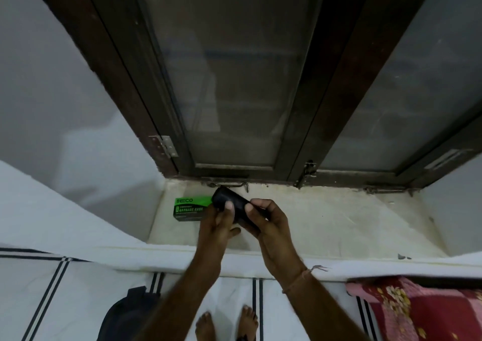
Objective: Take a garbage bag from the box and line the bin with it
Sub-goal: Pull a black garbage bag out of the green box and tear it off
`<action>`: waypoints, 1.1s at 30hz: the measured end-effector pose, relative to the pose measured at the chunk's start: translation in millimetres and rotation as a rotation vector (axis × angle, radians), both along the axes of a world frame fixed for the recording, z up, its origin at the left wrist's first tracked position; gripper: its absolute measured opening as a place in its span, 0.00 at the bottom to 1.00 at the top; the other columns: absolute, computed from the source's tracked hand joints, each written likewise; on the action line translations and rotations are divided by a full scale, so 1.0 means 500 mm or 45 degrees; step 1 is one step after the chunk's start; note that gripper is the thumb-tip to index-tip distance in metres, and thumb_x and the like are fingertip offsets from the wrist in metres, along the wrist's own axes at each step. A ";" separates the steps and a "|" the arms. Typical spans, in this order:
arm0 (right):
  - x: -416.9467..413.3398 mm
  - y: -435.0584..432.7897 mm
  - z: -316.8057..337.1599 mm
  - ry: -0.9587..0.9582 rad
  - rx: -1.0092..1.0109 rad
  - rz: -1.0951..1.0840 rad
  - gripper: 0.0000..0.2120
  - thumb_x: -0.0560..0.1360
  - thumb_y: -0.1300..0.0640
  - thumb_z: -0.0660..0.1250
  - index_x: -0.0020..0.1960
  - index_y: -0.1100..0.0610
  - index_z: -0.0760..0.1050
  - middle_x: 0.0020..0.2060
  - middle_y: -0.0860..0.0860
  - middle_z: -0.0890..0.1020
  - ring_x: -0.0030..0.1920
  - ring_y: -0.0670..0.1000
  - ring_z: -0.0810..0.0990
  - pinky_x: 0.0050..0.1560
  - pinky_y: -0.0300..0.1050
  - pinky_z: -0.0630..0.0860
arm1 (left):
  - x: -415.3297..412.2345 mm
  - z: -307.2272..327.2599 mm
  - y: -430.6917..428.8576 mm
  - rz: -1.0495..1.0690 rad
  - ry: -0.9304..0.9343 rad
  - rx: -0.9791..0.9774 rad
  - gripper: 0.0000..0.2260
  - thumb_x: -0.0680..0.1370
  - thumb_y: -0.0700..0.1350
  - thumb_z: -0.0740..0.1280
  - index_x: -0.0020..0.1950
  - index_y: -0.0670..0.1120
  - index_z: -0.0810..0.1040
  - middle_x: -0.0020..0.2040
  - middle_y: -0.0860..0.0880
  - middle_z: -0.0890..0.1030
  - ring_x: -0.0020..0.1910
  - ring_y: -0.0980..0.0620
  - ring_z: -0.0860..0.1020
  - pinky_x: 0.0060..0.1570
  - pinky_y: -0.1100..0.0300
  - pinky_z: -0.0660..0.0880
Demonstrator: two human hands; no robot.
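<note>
A green and black garbage bag box point(190, 208) lies on the pale window sill point(326, 220), left of my hands. Above the sill I hold a black roll of garbage bags point(230, 203), tilted with its far end up and to the left. My left hand point(220, 223) grips the roll from below with the thumb on top. At the roll's near end, my right hand point(268, 223) pinches it between thumb and fingers. No bin is in view.
A dark wooden window frame point(310, 121) with frosted panes rises behind the sill, with a hook latch point(232, 185) at its base. Below lies a white sheet with dark stripes point(52, 288), a dark bag point(127, 312), a floral quilt point(417, 312) and my bare feet point(227, 325).
</note>
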State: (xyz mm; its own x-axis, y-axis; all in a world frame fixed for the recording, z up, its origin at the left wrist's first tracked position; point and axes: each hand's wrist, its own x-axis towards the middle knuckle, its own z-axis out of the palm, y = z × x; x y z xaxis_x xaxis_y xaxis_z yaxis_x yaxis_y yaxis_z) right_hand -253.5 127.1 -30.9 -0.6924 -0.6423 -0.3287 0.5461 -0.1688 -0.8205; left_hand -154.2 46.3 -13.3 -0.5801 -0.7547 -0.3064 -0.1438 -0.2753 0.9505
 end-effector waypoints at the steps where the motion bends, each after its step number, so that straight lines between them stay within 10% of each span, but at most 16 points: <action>1: 0.009 -0.005 0.009 0.086 0.055 0.022 0.09 0.78 0.64 0.71 0.56 0.67 0.76 0.49 0.59 0.84 0.52 0.56 0.84 0.53 0.50 0.83 | -0.002 0.001 -0.003 0.053 0.076 0.090 0.16 0.82 0.52 0.66 0.69 0.49 0.76 0.60 0.50 0.85 0.61 0.49 0.83 0.51 0.55 0.82; 13: 0.047 -0.032 0.054 0.203 0.213 0.123 0.11 0.80 0.58 0.70 0.44 0.65 0.80 0.45 0.69 0.84 0.47 0.57 0.84 0.51 0.52 0.81 | 0.063 -0.010 -0.012 -0.006 0.311 0.521 0.24 0.81 0.56 0.62 0.75 0.48 0.73 0.67 0.42 0.82 0.65 0.42 0.81 0.63 0.41 0.78; 26: 0.076 -0.079 0.079 0.015 0.415 -0.122 0.14 0.87 0.55 0.56 0.49 0.56 0.77 0.41 0.53 0.80 0.43 0.52 0.79 0.44 0.45 0.77 | 0.113 0.012 -0.049 -0.059 0.300 0.759 0.25 0.83 0.57 0.64 0.76 0.45 0.72 0.72 0.39 0.77 0.71 0.37 0.75 0.74 0.37 0.67; 33: 0.110 -0.068 0.071 0.692 0.606 0.426 0.16 0.71 0.41 0.76 0.49 0.53 0.86 0.46 0.51 0.89 0.51 0.52 0.88 0.60 0.56 0.82 | 0.166 0.013 -0.090 -0.122 0.331 0.767 0.24 0.81 0.51 0.69 0.74 0.41 0.74 0.71 0.35 0.77 0.71 0.35 0.75 0.74 0.35 0.65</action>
State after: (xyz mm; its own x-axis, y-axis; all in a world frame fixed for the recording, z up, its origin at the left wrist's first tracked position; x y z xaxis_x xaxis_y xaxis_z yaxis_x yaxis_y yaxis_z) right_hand -198.7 93.0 4.6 -0.6300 -0.7198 -0.2915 0.0080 0.3693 -0.9293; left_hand -71.1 1.3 -6.9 -0.7483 -0.4367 -0.4994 0.0195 -0.7669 0.6414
